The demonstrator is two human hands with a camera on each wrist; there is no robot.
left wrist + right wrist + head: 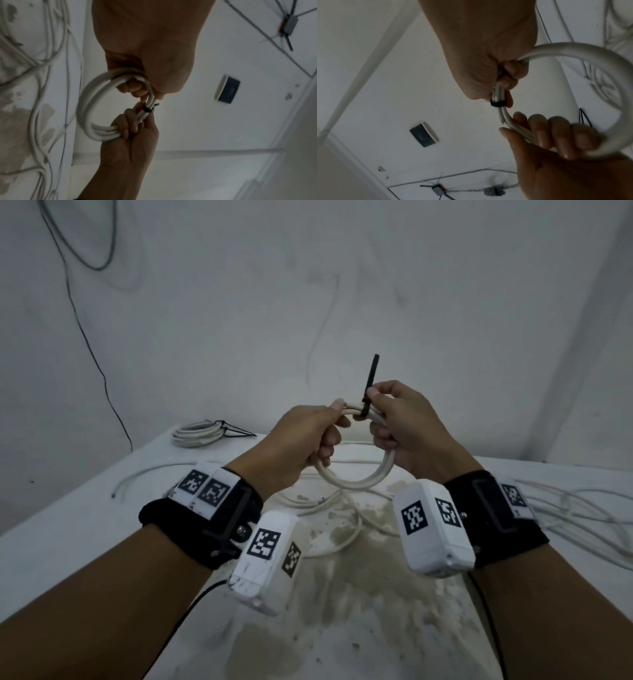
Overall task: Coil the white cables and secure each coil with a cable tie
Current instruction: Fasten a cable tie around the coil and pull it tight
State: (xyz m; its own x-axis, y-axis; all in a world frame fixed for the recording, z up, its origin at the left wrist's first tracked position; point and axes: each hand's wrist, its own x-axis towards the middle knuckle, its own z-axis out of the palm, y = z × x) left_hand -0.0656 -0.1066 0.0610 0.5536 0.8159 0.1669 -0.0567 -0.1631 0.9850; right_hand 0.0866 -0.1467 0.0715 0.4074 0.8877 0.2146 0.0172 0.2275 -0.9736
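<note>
Above the table point(85, 508), left hand point(301, 440) grips the cable coil point(356, 479) while right hand point(404, 422) fingers pinch the black cable tie point(370, 378), its tail pointing up.

My head camera looks forward and down from above both forearms, taking in the table point(85, 529) and the wall behind it. Each wrist camera sits close under its own palm and faces up along the fingers (so ceiling fills their backgrounds). All three views share the white coil point(356, 479) point(89, 108) point(599, 81) with its black cable tie point(369, 392) point(147, 109) point(498, 103), and each wrist view also catches the opposite hand.
</note>
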